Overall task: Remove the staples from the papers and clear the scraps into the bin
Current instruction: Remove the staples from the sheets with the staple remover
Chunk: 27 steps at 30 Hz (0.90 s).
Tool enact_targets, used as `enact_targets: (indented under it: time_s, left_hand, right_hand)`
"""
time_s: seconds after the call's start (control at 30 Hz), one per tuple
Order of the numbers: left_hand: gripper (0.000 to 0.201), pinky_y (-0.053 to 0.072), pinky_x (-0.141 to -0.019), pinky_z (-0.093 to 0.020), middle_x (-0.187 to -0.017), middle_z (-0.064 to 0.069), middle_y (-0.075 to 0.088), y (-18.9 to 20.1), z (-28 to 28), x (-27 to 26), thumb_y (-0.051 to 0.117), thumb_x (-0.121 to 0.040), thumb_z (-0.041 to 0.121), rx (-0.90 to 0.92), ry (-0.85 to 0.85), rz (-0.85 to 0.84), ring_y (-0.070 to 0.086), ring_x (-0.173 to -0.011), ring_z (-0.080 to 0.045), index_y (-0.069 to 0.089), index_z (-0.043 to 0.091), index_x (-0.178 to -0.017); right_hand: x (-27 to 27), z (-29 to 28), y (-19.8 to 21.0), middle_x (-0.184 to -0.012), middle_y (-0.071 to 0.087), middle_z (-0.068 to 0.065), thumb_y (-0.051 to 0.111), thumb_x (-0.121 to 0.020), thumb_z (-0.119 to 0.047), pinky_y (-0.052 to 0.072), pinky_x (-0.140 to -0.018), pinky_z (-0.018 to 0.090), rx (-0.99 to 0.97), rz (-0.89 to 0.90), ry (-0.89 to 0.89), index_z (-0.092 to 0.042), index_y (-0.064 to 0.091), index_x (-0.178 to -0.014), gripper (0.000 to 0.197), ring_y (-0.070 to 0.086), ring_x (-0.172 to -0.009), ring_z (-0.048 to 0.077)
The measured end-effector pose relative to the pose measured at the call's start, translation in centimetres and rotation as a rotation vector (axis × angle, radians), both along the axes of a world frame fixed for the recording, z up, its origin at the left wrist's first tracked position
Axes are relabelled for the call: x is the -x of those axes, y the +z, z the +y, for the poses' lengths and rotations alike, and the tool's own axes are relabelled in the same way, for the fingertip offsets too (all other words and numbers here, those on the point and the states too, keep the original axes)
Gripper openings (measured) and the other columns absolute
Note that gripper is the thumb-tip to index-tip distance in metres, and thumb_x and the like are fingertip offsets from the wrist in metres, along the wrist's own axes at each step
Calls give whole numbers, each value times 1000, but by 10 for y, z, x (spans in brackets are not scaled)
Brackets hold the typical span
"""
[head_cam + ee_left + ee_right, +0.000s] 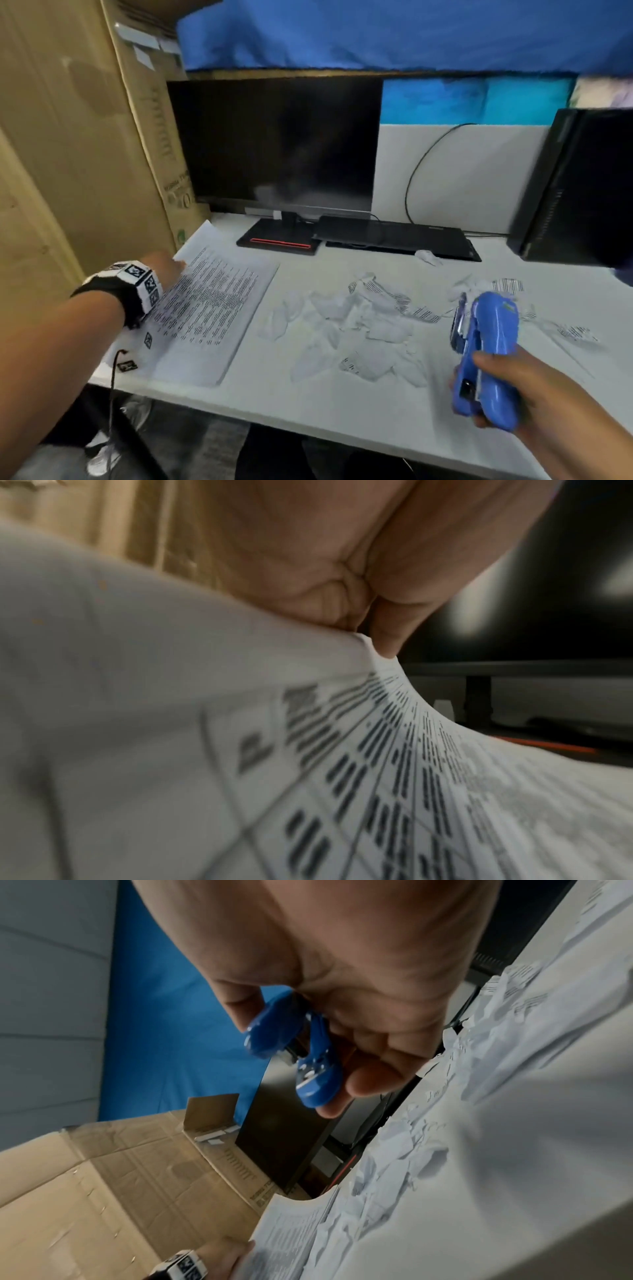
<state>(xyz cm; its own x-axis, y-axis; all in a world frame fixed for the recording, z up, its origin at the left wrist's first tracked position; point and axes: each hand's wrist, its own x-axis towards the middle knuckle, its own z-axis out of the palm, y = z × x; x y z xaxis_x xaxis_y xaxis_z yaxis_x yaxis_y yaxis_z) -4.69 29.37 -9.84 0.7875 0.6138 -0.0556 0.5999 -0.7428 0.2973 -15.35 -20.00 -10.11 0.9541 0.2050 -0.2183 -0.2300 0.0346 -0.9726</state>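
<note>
A stack of printed papers (212,308) lies at the left of the white desk (308,404). My left hand (168,267) pinches the papers (394,750) near their far left edge, lifting the sheet there into a small peak under the fingers (387,626). My right hand (520,387) holds a blue stapler (486,356) above the desk's front right, fingers and thumb wrapped round its body. The wrist view shows the stapler (294,1047) gripped in the fingers (369,1080). Torn paper scraps (359,329) are scattered over the middle and right of the desk. No bin is in view.
A dark monitor (274,147) stands at the back with its base (277,240) and a black keyboard (394,236) beside it. A black computer tower (575,185) fills the back right. Large cardboard boxes (68,137) stand left of the desk.
</note>
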Motion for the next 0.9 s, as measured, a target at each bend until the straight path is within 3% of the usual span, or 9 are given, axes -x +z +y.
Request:
enact_targets:
  time_s: [0.13, 0.23, 0.33, 0.43, 0.57, 0.7, 0.77, 0.87, 0.9]
  left_hand:
    - [60, 45, -102, -41, -140, -22, 51, -15, -20, 18, 46, -96, 43, -127, -214, -19, 53, -124, -38, 42, 6, -143]
    - [81, 28, -119, -40, -159, -4, 32, -35, -53, 63, 41, -85, 71, -138, -447, 101, 29, -147, -23, 32, 27, -153]
    - [85, 13, -122, -42, -167, 3, 7, -65, -83, 101, 32, -85, 78, -137, -494, 189, 1, -154, -22, 17, 34, -156]
    - [86, 10, -121, -44, -167, 7, 3, -96, -82, 112, 15, -83, 80, -158, -451, 51, -6, -154, -21, 16, 36, -156]
    - [75, 11, -122, -41, -165, 13, 13, -114, -79, 114, 8, -86, 64, -202, -453, -61, 3, -154, -16, 20, 40, -155]
    - [66, 25, -116, -39, -156, 12, 39, -113, -76, 114, 27, -87, 58, -217, -452, -68, 32, -146, -14, 42, 37, -148]
    - [62, 25, -111, -36, -148, 9, 51, -115, -74, 113, 37, -85, 55, -203, -452, -70, 46, -138, -16, 52, 34, -141]
    - [61, 27, -107, -38, -140, 6, 60, -118, -74, 113, 45, -79, 53, -177, -445, -120, 56, -130, -19, 61, 32, -133]
    - [61, 28, -107, -39, -138, 6, 61, -120, -74, 112, 47, -77, 53, -184, -444, -141, 57, -129, -19, 63, 31, -132]
  right_hand:
    - [0, 10, 1, -80, 69, 22, 73, -60, -15, 40, -65, 40, 90, 97, 123, -6, 68, -103, 44, 61, -63, 29]
    - [-8, 26, 3, -86, 72, 19, 86, -59, -20, 49, -63, 37, 148, 81, 197, -6, 69, -105, 51, 66, -69, 31]
    - [-33, 65, 12, -80, 70, 16, 72, -75, -31, 52, -58, 31, 146, 32, 216, -3, 67, -105, 41, 68, -72, 30]
    - [-80, 117, 19, -77, 69, 10, 78, -77, -40, 52, -63, 32, 219, 20, 214, -3, 69, -101, 45, 68, -75, 28]
    - [-149, 189, 15, -65, 64, 5, 79, -76, -42, 41, -52, 24, 341, -5, 202, -12, 68, -85, 34, 58, -58, 18]
    - [-189, 242, 4, -51, 64, 4, 67, -91, -26, 46, -47, 21, 344, -12, 244, -9, 62, -94, 18, 57, -43, 15]
    - [-198, 261, -4, -54, 58, 14, 61, -95, -16, 44, -40, 21, 332, 10, 246, -8, 51, -92, 13, 56, -37, 21]
    - [-212, 284, -17, -57, 65, 14, 62, -94, -18, 58, -53, 34, 396, 28, 231, -5, 54, -87, 17, 72, -57, 32]
    - [-214, 289, -19, -55, 67, 11, 62, -94, -20, 58, -55, 30, 440, 10, 232, -4, 58, -85, 19, 73, -59, 29]
